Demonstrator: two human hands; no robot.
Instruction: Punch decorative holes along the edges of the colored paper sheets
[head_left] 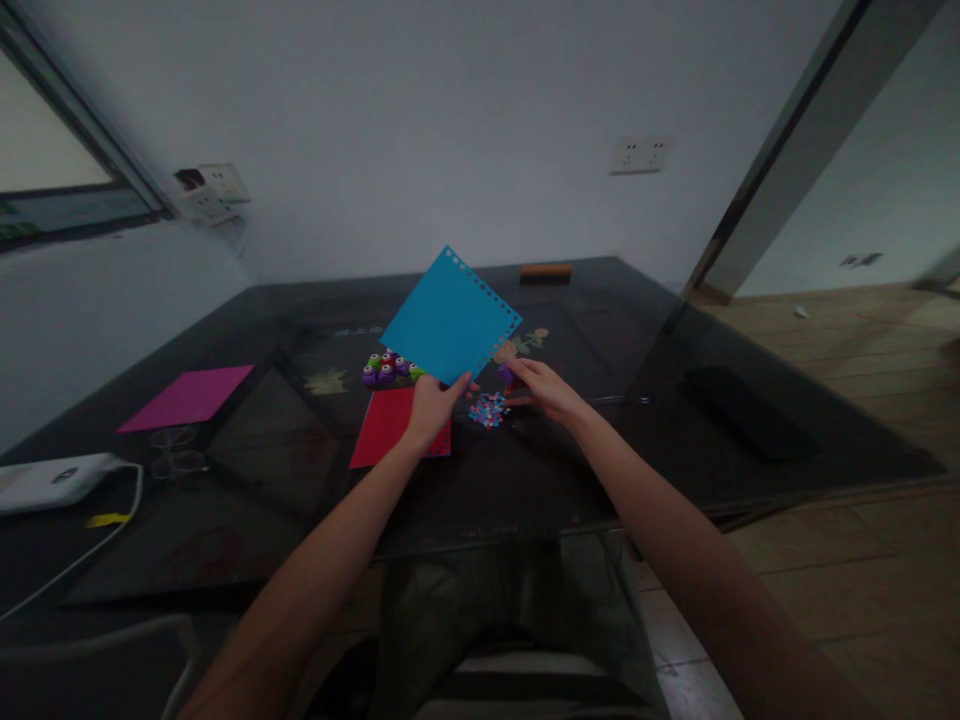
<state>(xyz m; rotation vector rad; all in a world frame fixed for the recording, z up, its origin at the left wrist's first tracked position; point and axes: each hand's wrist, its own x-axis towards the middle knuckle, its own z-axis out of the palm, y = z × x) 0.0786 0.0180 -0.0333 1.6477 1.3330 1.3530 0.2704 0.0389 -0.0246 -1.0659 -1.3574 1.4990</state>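
fingers (459, 384) pinching blue sheet (450, 318), dark glass table (750, 350), white wall (450, 120)

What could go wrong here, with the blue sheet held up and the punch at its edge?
1. The left hand pinches only a corner of the blue sheet, so it may flex or slip.
2. The right hand with the purple punch hovers above the confetti pile and could scatter it.
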